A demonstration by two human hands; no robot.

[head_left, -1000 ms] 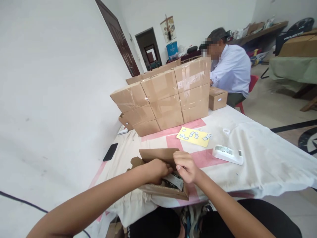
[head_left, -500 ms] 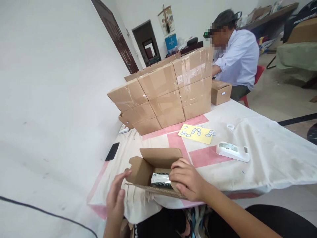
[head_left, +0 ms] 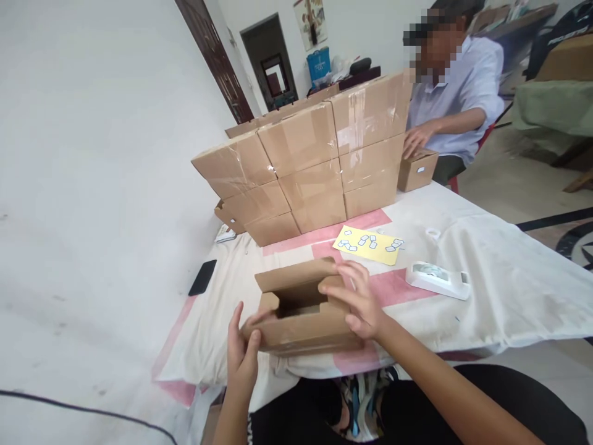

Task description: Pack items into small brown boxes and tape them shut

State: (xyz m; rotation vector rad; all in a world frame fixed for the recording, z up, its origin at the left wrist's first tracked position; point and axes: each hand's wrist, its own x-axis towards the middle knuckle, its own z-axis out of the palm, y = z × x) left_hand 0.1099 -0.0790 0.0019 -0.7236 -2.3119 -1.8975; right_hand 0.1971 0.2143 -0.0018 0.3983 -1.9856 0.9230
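Note:
An open brown cardboard box (head_left: 303, 337) stands at the table's near edge, its back flap raised and both end flaps tilted inward. The box's inside is dark, and its contents are mostly hidden behind the front panel. My left hand (head_left: 245, 349) grips the left end, thumb at the front and some fingers behind by the end flap. Around the right end, my right hand (head_left: 361, 303) has its fingers on the end flap and back corner and its thumb near the front.
Stacked taped cartons (head_left: 310, 167) form a wall behind. Nearby lie a yellow sheet (head_left: 368, 245) with small white labels, a white handheld device (head_left: 438, 280), a tape ring (head_left: 433, 233) and a black phone (head_left: 202, 278). A co-worker (head_left: 456, 93) sits at right, hand at a small box (head_left: 417, 170).
The box's end flaps have folded inward and its front panel now stands higher, hiding the packet seen inside. My left hand moved right onto the box. The co-worker's hand came into view.

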